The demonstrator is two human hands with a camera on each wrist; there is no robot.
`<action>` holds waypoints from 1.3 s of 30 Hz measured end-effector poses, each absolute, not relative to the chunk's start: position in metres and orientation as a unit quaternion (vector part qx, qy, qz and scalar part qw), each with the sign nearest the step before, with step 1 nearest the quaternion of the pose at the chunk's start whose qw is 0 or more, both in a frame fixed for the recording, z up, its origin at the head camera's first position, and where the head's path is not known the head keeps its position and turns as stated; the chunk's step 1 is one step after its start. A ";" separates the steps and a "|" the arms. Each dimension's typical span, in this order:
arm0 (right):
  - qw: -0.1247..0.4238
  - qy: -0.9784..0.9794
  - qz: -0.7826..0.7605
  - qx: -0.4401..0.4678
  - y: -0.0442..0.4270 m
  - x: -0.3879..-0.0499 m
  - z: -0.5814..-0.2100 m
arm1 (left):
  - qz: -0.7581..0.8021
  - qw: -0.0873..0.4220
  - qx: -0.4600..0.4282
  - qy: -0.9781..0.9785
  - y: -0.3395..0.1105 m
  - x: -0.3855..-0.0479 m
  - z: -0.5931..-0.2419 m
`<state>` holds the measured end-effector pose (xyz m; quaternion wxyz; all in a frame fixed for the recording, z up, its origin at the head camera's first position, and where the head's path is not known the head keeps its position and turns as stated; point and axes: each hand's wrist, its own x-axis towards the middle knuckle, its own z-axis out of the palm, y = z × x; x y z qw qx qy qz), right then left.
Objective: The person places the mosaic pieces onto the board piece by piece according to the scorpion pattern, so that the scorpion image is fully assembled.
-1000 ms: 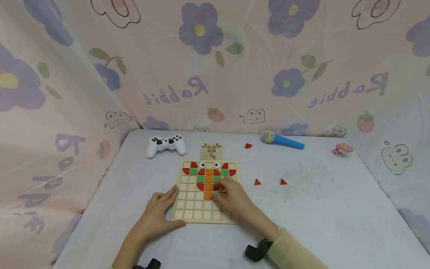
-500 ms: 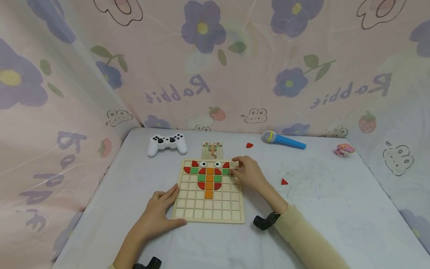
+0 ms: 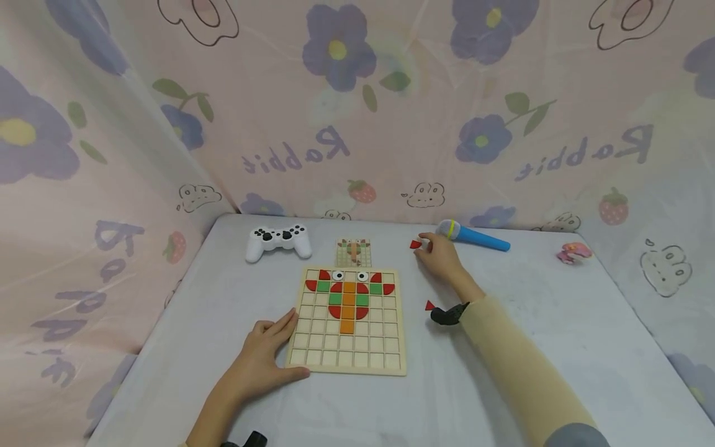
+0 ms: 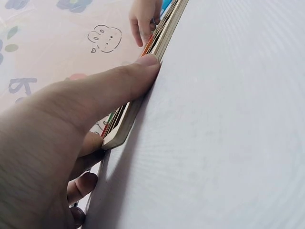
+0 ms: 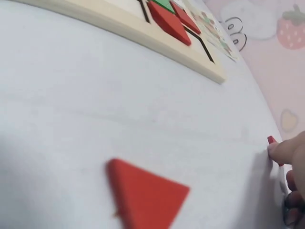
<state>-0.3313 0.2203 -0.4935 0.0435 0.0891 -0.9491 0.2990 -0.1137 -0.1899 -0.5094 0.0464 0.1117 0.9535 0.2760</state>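
My left hand (image 3: 262, 351) rests at the lower left corner of a wooden grid board (image 3: 346, 359). Its thumb lies along the front edge and its fingers touch the left side. Red, green and orange tiles and two eye tiles form a pattern on the board. Beyond the board's upper right corner, my right hand (image 3: 444, 256) has thumb and index finger at a red quarter-circle tile (image 3: 416, 244), seeming to pinch it on the table. A red triangle tile (image 5: 150, 195) lies near the right wrist; in the head view the black wrist strap partly covers it.
Behind the board lies a small pattern card (image 3: 353, 252). A white game controller (image 3: 278, 243) stands at the back left. A blue toy microphone (image 3: 475, 236) lies just beyond my right hand, and a pink toy (image 3: 573, 252) sits at the far right.
My right hand moved from the board's lower middle to its upper right, then out to the red quarter-circle tile. The right arm now covers the second triangle's spot. My left hand stayed put.
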 end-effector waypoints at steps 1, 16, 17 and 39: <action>0.039 -0.951 0.294 0.089 0.221 -0.334 -0.493 | 0.277 0.046 0.113 0.953 -0.190 -0.113 -0.510; 0.005 -0.959 0.263 0.105 0.222 -0.342 -0.490 | 0.274 0.040 0.118 0.954 -0.189 -0.113 -0.509; 0.010 -0.958 0.264 0.108 0.223 -0.341 -0.491 | 0.274 0.040 0.117 0.954 -0.188 -0.113 -0.509; 0.051 -0.942 0.301 0.137 0.190 -0.269 -0.485 | 0.277 0.040 0.117 0.953 -0.189 -0.113 -0.509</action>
